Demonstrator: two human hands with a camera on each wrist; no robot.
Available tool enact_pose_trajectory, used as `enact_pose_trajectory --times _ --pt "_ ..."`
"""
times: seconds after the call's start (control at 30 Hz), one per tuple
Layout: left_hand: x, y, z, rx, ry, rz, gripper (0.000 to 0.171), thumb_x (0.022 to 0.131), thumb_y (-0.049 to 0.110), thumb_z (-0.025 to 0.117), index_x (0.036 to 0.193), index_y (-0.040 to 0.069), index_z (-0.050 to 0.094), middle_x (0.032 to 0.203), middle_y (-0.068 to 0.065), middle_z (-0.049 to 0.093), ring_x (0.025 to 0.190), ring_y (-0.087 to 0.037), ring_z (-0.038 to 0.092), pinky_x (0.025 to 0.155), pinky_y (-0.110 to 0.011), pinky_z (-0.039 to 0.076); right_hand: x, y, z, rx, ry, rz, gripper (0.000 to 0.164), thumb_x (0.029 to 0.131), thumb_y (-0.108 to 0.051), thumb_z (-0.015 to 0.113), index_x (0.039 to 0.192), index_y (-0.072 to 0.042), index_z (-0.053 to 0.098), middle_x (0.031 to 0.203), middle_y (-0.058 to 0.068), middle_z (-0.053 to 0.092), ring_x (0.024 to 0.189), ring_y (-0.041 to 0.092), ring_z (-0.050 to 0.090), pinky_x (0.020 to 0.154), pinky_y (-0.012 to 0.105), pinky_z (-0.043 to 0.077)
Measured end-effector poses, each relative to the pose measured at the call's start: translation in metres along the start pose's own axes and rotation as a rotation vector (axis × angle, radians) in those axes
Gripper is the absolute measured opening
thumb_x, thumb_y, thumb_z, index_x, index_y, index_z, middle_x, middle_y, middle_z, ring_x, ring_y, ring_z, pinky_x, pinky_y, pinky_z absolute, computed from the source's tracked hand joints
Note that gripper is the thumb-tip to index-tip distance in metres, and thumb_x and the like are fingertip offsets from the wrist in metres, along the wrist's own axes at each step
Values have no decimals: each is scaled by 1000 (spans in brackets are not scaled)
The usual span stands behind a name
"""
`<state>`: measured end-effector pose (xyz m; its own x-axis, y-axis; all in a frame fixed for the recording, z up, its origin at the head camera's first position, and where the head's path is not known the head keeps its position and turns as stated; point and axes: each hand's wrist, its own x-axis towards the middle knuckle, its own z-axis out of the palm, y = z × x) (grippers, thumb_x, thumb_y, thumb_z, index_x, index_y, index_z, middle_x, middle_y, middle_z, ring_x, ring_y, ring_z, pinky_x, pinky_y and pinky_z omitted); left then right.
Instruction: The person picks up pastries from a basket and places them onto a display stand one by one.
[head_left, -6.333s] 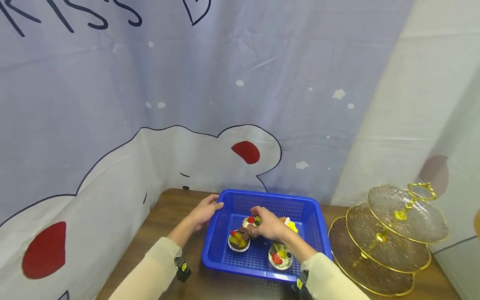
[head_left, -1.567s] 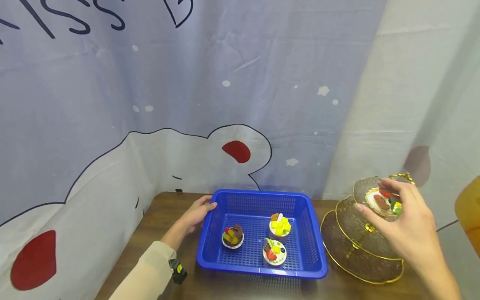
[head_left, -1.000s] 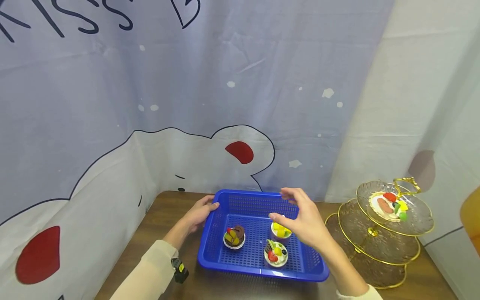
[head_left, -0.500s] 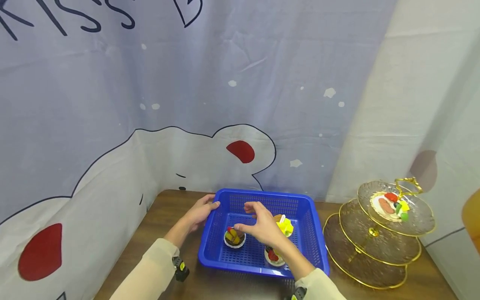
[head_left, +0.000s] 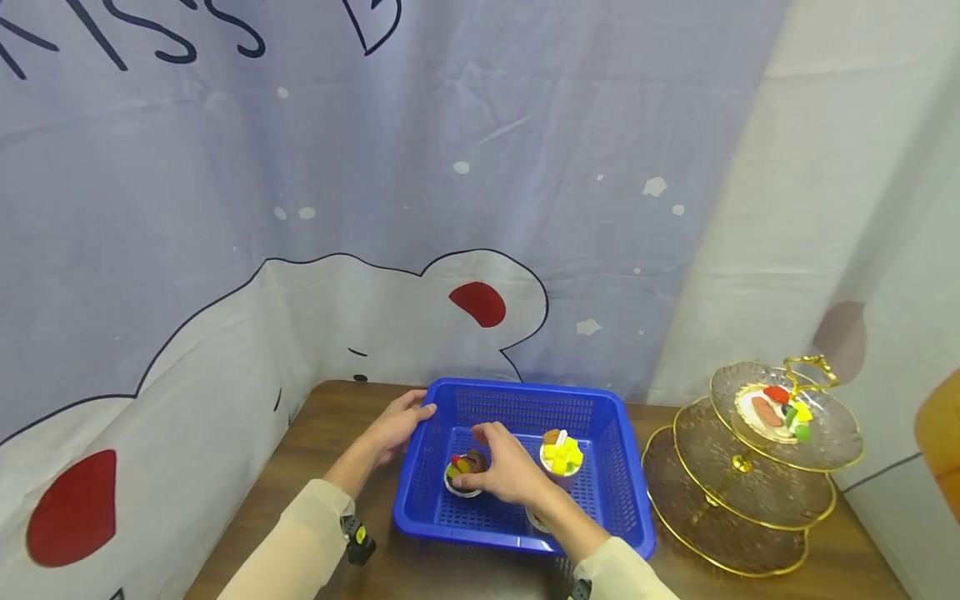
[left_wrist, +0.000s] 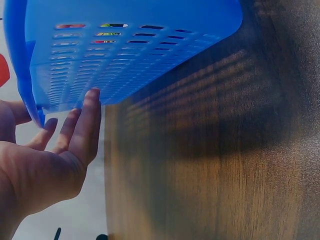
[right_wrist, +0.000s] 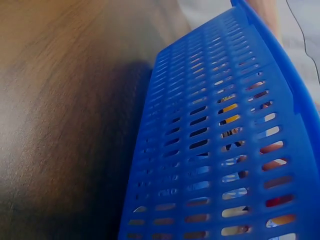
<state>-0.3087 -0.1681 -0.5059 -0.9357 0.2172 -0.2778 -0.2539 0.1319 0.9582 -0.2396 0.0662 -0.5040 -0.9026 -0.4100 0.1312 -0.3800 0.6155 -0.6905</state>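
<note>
At the left rim of a blue plastic basket (head_left: 517,537), my left hand (head_left: 397,423) grips with the thumb over the edge; in the left wrist view its fingers (left_wrist: 87,125) lie along the outer wall. My right hand (head_left: 510,471) reaches into the basket, thumb and fingers curved and apart over a chocolate cupcake (head_left: 459,482) with fruit on top. The thumb overlaps the topping. A cupcake with yellow cubes (head_left: 562,457) stands to the right; a white-topped cupcake (head_left: 535,521) is mostly hidden under the right wrist. The basket wall (right_wrist: 200,130) hides the right hand in its wrist view.
A three-tier glass stand (head_left: 738,496) with gold rims and a gold handle stands right of the basket. On its top tier lies a fruit tart (head_left: 768,412). The wooden table (head_left: 442,575) meets printed curtains (head_left: 405,325) at the back and left.
My right hand took a tart from the basket to the stand's top tier, let go of it, and came back over the chocolate cupcake. My left hand stays on the rim.
</note>
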Motion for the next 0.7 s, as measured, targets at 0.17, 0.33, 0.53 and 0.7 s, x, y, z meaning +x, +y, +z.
enact_pose_trajectory --times 0.17,0.33,0.53,0.7 --pt "-1 0 0 -2 -2 -2 47 101 27 57 145 14 43 128 -20 60 98 -36 69 74 -47 59 0 2 3 -28 -43 24 74 69 -42 90 125 -6 57 115 6 60 104 20 58 93 41 50" --pt "-1 0 -1 -1 -4 1 47 102 27 55 145 14 42 129 -20 59 100 -36 69 76 -47 59 2 5 9 -76 -82 7 71 67 -40 91 120 -6 58 103 -1 59 92 13 56 85 34 51" --pt "-2 -1 -1 4 -10 13 49 103 27 54 147 13 40 130 -21 58 102 -37 68 76 -48 59 1 6 14 -142 -80 -15 70 68 -36 92 121 -5 58 105 0 60 95 14 58 89 36 51" --pt "-2 -1 -1 -9 -13 14 48 102 26 55 146 13 41 130 -22 58 102 -39 67 76 -47 59 2 6 16 -191 -72 -36 65 68 -32 92 117 -7 58 104 1 61 94 15 59 90 37 51"
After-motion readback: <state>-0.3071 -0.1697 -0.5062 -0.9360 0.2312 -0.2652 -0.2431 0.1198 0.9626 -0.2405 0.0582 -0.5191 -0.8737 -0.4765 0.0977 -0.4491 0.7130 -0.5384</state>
